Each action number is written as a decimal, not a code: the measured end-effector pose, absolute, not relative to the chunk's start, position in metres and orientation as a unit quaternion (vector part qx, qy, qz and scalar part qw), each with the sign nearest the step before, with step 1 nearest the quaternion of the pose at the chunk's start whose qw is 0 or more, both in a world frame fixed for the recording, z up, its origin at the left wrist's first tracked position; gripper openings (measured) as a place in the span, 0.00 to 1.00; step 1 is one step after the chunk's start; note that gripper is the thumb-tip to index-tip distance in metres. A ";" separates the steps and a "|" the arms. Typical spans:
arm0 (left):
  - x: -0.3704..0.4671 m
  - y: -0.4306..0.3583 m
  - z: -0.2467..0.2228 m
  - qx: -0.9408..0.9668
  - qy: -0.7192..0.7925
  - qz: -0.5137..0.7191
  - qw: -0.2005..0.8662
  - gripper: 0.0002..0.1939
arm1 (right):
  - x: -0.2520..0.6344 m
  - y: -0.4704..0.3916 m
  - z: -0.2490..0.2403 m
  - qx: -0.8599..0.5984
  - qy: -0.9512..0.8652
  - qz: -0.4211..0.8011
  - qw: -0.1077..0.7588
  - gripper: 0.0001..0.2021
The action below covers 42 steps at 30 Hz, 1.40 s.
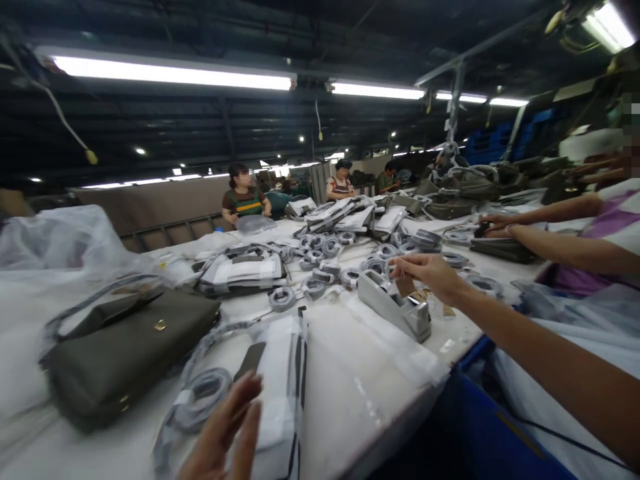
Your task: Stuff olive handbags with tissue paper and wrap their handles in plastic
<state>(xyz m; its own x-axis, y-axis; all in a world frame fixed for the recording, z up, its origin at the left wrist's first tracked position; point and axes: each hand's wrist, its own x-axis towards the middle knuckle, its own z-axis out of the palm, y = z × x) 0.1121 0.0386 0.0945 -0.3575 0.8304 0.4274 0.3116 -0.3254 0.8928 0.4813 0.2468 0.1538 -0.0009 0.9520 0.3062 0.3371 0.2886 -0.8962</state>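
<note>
the tape dispenser (pixel 395 307) sits on the white table (pixel 350 393), near its right edge. above it the right hand (pixel 430 272) has its fingertips drawn to a narrow pinch; whether they hold tape i cannot tell. the left hand (pixel 225 430), fingers spread wide, is at a paper-covered bag (pixel 277 390), contact unclear. a dark olive bag (pixel 135 347) lies farther left.

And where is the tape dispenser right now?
In the head view, the tape dispenser is right of centre, near the edge of the table, by the right hand, with grey coils to its left and beyond.
</note>
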 end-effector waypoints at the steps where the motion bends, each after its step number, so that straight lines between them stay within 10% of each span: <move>1: 0.121 0.042 0.097 0.530 0.554 0.597 0.235 0.21 | 0.462 0.231 0.152 -0.491 -0.652 0.332 0.473 0.25; 9: 0.177 0.076 0.089 0.531 0.461 0.574 0.418 0.21 | 0.353 0.119 0.120 -0.400 -0.776 0.341 0.349 0.16; 18: 0.143 0.048 0.075 0.493 0.524 0.608 0.336 0.07 | 0.337 0.095 0.079 -0.369 -0.711 0.525 0.286 0.16; 26: 0.147 0.042 0.075 0.488 0.452 0.594 0.453 0.27 | 0.322 0.080 0.073 -0.363 -0.658 0.559 0.349 0.16; 42: 0.143 0.030 0.083 0.358 0.354 0.661 0.557 0.19 | 0.273 0.078 0.073 -0.266 -0.371 0.750 0.478 0.12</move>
